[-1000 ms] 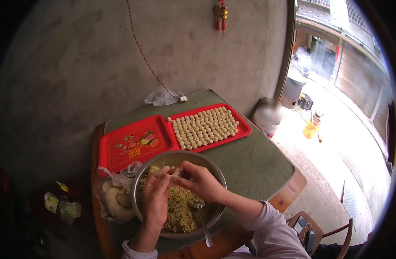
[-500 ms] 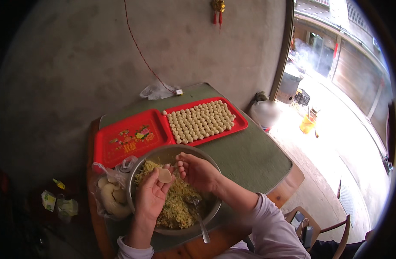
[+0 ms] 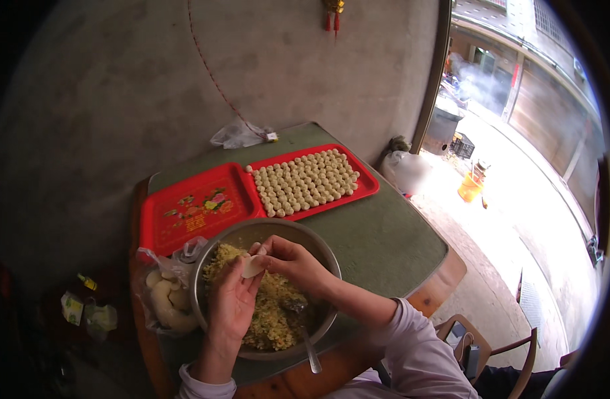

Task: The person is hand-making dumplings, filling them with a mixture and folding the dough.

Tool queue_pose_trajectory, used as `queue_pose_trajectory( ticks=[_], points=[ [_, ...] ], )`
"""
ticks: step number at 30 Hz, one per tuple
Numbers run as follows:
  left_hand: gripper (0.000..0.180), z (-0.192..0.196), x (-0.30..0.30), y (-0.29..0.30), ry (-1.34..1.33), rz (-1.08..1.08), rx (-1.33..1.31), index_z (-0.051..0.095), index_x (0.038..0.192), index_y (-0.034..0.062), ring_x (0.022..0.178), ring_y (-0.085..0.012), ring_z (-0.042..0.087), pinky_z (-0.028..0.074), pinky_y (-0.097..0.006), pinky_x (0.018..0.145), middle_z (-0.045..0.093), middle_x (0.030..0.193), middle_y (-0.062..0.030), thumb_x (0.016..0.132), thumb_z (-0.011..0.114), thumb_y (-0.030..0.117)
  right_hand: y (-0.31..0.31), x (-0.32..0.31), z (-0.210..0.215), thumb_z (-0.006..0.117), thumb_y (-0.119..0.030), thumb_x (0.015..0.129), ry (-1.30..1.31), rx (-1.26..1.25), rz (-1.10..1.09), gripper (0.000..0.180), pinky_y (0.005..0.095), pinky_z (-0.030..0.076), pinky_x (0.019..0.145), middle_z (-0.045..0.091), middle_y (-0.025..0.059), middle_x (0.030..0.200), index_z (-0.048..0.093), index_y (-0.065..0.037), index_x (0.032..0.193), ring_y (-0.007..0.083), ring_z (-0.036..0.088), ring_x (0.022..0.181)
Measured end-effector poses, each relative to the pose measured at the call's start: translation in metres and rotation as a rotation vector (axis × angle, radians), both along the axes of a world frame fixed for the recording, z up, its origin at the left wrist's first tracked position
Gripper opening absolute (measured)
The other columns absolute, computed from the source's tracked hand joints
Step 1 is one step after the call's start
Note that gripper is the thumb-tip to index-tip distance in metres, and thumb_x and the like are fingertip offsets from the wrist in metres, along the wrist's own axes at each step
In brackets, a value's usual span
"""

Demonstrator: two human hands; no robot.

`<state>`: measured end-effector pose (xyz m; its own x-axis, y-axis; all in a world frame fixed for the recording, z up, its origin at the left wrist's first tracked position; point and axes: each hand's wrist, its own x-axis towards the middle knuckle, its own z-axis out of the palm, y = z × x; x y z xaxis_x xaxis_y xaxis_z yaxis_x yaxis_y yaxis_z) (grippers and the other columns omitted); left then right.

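Note:
Above a metal bowl [image 3: 333, 272], a small pale dough wrapper [image 3: 253, 266] is pinched between both my hands. My left hand [image 3: 233, 299] supports it at its left edge with thumb and fingers. From the other side, the thumb and fingers of my right hand [image 3: 293, 265] close on it. Crumbly yellow-green filling [image 3: 272, 318] lies in the bowl, and a metal spoon [image 3: 309, 346] leans in it with its handle over the near rim. Left of the bowl, a clear plastic bag [image 3: 160, 320] holds thick pale dough [image 3: 169, 304].
Behind the bowl, a red tray [image 3: 370, 186] bears rows of small round dumplings [image 3: 305, 183]. Beside it lies a red tray with a flower print [image 3: 185, 229]. The green tabletop [image 3: 391, 246] has a wooden edge. A chair [image 3: 494, 342] holding a phone and a dark device stands at right.
My right hand has moved left and down onto the dough wrapper, which both hands now grip. The wrapper has turned more edge-on. The whole view has shifted slightly.

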<state>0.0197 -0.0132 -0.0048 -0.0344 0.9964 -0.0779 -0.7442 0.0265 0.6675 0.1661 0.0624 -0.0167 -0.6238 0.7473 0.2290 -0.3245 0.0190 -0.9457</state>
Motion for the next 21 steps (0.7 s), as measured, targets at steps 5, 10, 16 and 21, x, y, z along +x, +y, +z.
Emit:
queue_pose_trajectory(
  ticks=[5,10,16,21],
  points=[
    [0.021,-0.003,0.003,0.001,0.161,0.049,0.108,0.059,0.112,0.0088,0.107,-0.0142,0.056,0.045,-0.029,0.092,0.060,0.112,-0.0038,0.093,0.057,0.018,0.000,-0.002,0.000,0.059,-0.014,0.093,-0.028,0.009,-0.012,0.013,0.0226,0.043,0.080,0.055,-0.0017,0.097,0.050,-0.005,0.094,0.0055,0.051,0.092],
    [0.019,-0.005,0.001,0.005,0.128,0.084,0.092,0.057,0.106,0.0034,0.111,-0.0184,0.056,0.041,-0.032,0.099,0.059,0.117,-0.0111,0.093,0.058,0.017,0.001,-0.002,0.004,0.060,-0.016,0.093,-0.065,0.113,-0.013,0.014,0.0242,0.043,0.081,0.055,-0.0018,0.099,0.051,-0.005,0.095,0.0060,0.051,0.093],
    [0.028,-0.002,0.002,0.003,0.139,0.095,0.066,0.055,0.117,0.0028,0.115,-0.0201,0.054,0.041,-0.033,0.100,0.055,0.125,-0.0126,0.094,0.056,0.019,0.001,-0.001,-0.006,0.061,-0.018,0.092,-0.168,0.161,-0.003,0.017,0.0237,0.043,0.079,0.055,-0.0017,0.092,0.051,-0.006,0.097,0.0052,0.050,0.089],
    [0.025,-0.005,-0.004,0.003,0.032,0.151,-0.006,0.055,0.117,0.0027,0.116,-0.0200,0.053,0.043,-0.033,0.100,0.056,0.123,-0.0121,0.094,0.054,0.014,-0.003,0.002,0.006,0.059,-0.022,0.094,-0.068,0.047,-0.067,0.018,0.0224,0.044,0.074,0.055,-0.0016,0.089,0.050,-0.006,0.097,0.0052,0.051,0.083]
  ],
)
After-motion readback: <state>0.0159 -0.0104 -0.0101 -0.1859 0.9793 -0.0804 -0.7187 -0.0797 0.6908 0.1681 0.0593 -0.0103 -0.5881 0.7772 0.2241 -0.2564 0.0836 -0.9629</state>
